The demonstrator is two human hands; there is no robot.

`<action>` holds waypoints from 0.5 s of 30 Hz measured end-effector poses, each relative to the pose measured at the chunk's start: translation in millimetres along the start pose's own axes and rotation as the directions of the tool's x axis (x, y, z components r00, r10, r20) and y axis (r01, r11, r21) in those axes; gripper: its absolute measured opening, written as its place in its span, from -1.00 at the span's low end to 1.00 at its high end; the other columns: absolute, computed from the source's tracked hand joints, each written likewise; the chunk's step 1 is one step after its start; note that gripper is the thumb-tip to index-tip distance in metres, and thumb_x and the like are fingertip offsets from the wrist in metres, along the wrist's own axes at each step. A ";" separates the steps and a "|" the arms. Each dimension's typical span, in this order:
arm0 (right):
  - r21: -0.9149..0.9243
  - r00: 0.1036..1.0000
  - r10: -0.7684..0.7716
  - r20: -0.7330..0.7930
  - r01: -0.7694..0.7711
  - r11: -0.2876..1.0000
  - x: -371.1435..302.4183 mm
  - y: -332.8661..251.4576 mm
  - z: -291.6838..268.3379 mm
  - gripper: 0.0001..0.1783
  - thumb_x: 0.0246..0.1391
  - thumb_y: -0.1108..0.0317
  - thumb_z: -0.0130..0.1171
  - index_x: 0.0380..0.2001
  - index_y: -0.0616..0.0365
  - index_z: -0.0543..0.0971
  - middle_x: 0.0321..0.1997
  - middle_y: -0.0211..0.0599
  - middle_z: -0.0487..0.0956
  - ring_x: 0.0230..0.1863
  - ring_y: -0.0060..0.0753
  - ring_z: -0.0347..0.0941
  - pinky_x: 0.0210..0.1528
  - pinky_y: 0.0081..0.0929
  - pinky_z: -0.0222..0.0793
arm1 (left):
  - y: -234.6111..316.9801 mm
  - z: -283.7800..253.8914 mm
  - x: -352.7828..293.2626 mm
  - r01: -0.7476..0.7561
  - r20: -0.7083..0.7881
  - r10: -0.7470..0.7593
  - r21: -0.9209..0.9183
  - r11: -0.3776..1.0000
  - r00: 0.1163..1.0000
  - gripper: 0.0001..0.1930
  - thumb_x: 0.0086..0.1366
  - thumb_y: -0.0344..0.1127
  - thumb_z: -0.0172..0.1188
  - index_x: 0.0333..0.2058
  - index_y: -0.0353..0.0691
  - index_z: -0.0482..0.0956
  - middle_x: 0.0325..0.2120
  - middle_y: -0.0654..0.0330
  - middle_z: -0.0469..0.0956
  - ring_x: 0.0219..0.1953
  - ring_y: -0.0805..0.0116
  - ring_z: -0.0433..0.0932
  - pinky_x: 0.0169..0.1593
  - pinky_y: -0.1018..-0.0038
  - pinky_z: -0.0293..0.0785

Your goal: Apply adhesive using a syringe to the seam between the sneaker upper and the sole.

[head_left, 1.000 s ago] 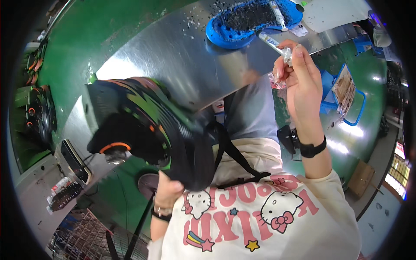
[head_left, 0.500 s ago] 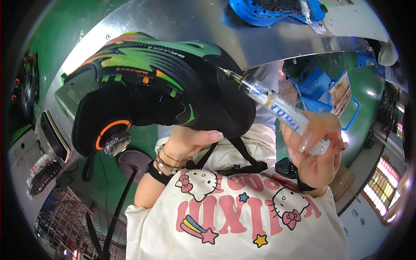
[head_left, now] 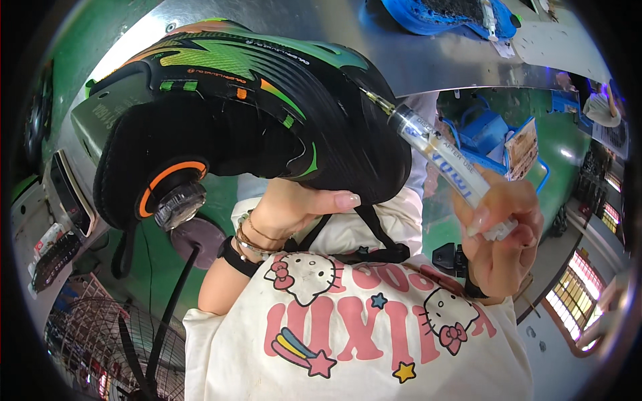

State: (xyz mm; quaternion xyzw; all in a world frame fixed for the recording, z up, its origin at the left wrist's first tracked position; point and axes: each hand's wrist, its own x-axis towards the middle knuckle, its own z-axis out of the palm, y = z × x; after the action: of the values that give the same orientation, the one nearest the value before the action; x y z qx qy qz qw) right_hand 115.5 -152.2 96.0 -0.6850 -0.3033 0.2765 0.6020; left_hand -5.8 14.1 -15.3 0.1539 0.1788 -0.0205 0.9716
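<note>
A black shoe upper (head_left: pixel 334 134) with green and orange streaks fills the upper left, stretched over a greenish last (head_left: pixel 107 110). It has an orange ring round a clear-looking knob (head_left: pixel 179 206). My left hand (head_left: pixel 304 204) grips the shoe from beneath, the thumb along its near side and the other fingers hidden. Between the fingers of my right hand (head_left: pixel 501 224) is a clear syringe (head_left: pixel 438 157) with blue markings. Its thin metal needle points up and left at the shoe's front part; I cannot tell whether the tip touches the surface.
Behind the shoe stands a metal-topped table (head_left: pixel 428 70) with a blue tray (head_left: pixel 418 20) of dark material on it. A blue stool-like frame (head_left: pixel 491 137) is at the right. A phone (head_left: pixel 72 192) lies at the left, above a wire-caged fan (head_left: pixel 114 347).
The shoe has come up a little and looks larger, turned slightly. The syringe has shifted a bit right with my right hand, its needle still by the shoe's front. The whole view has shifted slightly.
</note>
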 end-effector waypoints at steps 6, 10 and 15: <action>-0.020 0.997 0.045 -0.056 -0.046 0.999 -12.7 -11.6 -9.7 -0.56 0.13 0.02 -0.13 -0.38 0.25 0.40 -0.58 -0.30 0.44 -0.64 -0.53 0.19 -0.46 -0.48 0.10 | -2.8 1.5 4.1 -0.052 -0.025 0.052 0.004 0.999 0.998 -0.50 -0.17 -0.76 0.20 -0.16 -0.34 0.41 -0.25 0.16 0.47 -0.23 0.36 0.49 -0.17 0.48 0.48; 0.149 0.997 0.040 -0.066 -0.030 0.988 -20.0 -14.3 -10.6 -0.72 0.13 0.09 -0.11 -0.44 0.09 0.30 -0.68 -0.48 0.29 -0.66 -0.64 0.06 -0.51 -0.60 -0.06 | -2.8 -0.9 13.0 -0.069 0.030 0.069 0.000 0.998 0.997 -0.56 -0.18 -0.66 0.21 -0.21 -0.32 0.42 -0.32 0.18 0.48 -0.29 0.37 0.48 -0.19 0.51 0.43; 0.147 0.994 -0.091 -0.067 0.100 0.984 -22.1 -19.8 -12.8 -0.84 -0.18 0.48 -0.16 -0.52 0.25 0.42 -0.65 -0.28 0.44 -0.71 -0.53 0.14 -0.62 -0.53 0.06 | 2.4 -3.2 29.2 -0.033 -0.006 0.033 0.015 0.999 0.999 -0.36 -0.21 -0.47 0.24 -0.04 -0.33 0.29 -0.09 0.13 0.39 0.01 0.23 0.35 0.16 0.36 0.20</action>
State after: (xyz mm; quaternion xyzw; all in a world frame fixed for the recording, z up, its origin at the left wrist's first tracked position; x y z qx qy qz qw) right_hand 108.7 -175.3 117.6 -0.6302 -0.2961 0.2487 0.6733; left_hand 20.6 17.8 -27.8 0.1640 0.1791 -0.0055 0.9700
